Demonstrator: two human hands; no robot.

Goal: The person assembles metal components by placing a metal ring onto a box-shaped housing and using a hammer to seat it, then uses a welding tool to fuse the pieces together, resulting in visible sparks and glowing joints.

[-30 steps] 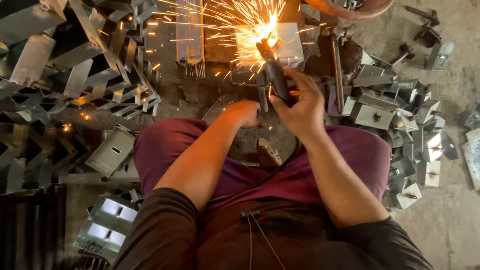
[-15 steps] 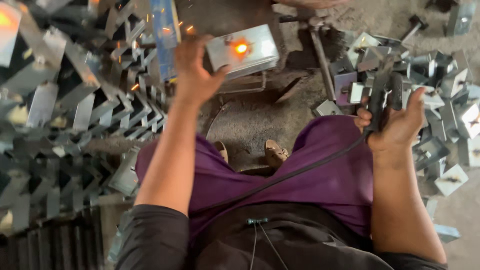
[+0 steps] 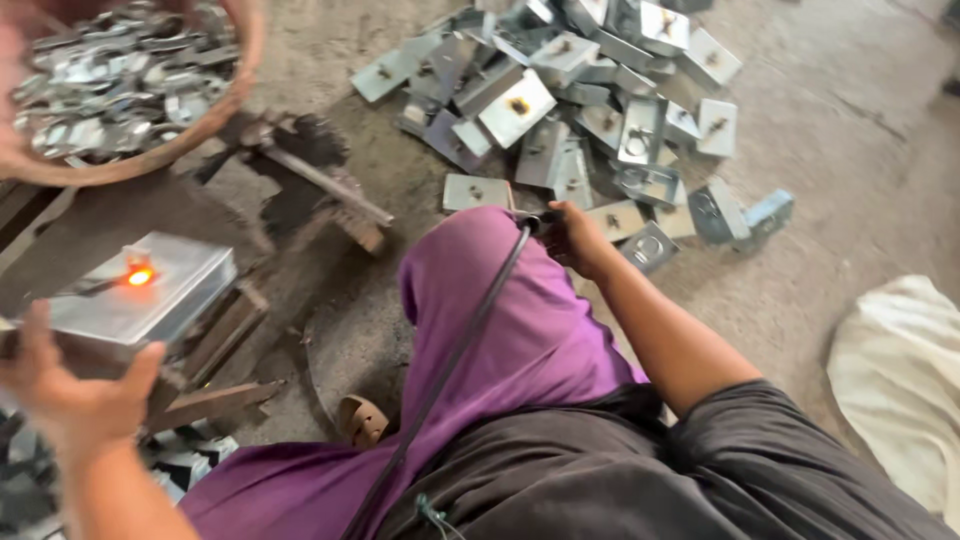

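Right hand [image 3: 578, 238] grip closed on the welding holder [image 3: 535, 222]; left hand [image 3: 70, 395] open beside the level metal box [image 3: 150, 300].

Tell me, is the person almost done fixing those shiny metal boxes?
One metal box on the stand has a fresh spot glowing orange, so that weld looks done. The left hand reaches for it; the right hand rests the cabled tool by the knee. Whether the heaped boxes are finished, I cannot tell.

Silver-grey metal box [image 3: 140, 300], orange glowing spot [image 3: 139, 275]; purple trousers [image 3: 500, 340]; black cable [image 3: 450, 370]; brown basket [image 3: 235, 85].
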